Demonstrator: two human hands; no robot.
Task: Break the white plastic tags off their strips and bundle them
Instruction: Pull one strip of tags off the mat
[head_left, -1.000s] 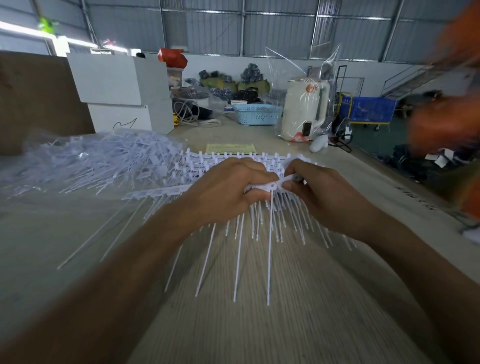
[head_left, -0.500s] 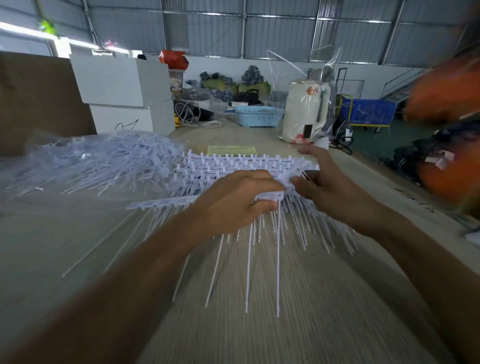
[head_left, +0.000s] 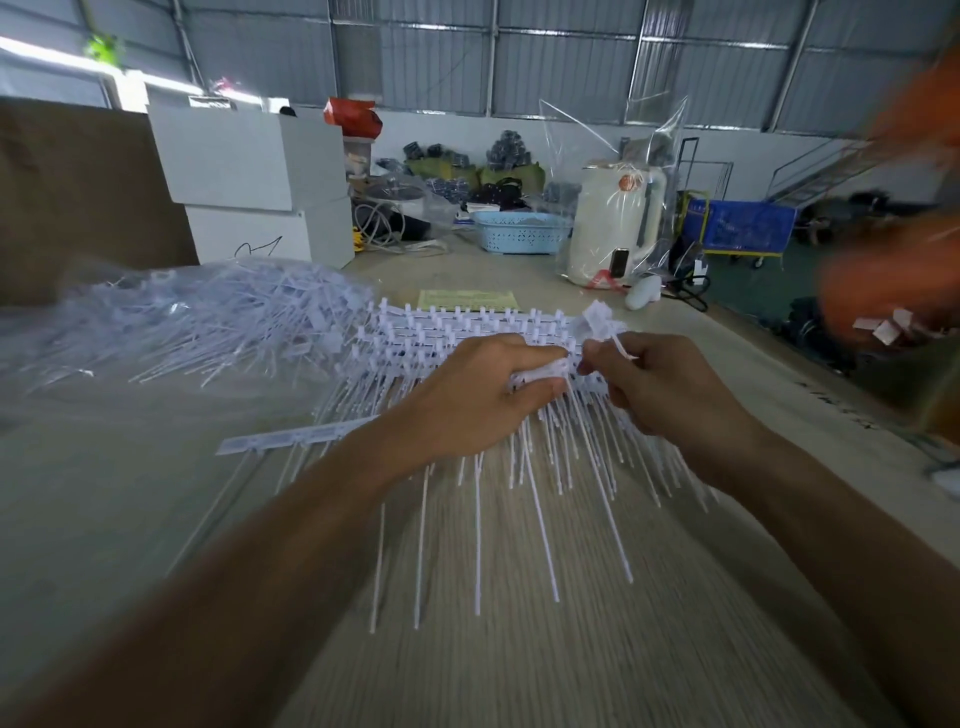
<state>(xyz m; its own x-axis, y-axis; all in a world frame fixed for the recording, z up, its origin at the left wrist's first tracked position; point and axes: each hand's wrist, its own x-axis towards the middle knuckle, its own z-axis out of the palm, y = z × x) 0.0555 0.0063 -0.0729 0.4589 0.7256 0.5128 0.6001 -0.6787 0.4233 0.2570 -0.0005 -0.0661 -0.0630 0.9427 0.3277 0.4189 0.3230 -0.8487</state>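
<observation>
Breaking is the step in hand, by the look of it. Left hand (head_left: 467, 400) is curled over the heads of a strip of tags (head_left: 540, 371) at the centre of the table (head_left: 156, 519), with fingertips and thumb pressed together on the white plastic. Right hand (head_left: 670, 384), just beside it at 3 o'clock, pinches one loose tag (head_left: 621, 347) between thumb and forefinger; its other fingers are curled in. The thin tails of the tags hang from the hands toward 6 o'clock.

The next move, as a judgement, calls for a short twist or pull from the right hand while the left hand holds the strip firm, and then the free tag must join the others for a bundle. No finished bundle can be seen.

Counting: two hands. Several strips (head_left: 467, 325) lie stacked at 12 o'clock from the hands, perhaps four or five rows, but the exact number cannot be told. One bare strip (head_left: 291, 441) points toward 9 o'clock. One big heap of loose tags (head_left: 208, 322) lies at 10 o'clock, too many to count. Farther at 12 o'clock stand two white boxes (head_left: 249, 192), one blue basket (head_left: 519, 231) and one white kettle (head_left: 613, 223) inside a clear bag.
</observation>
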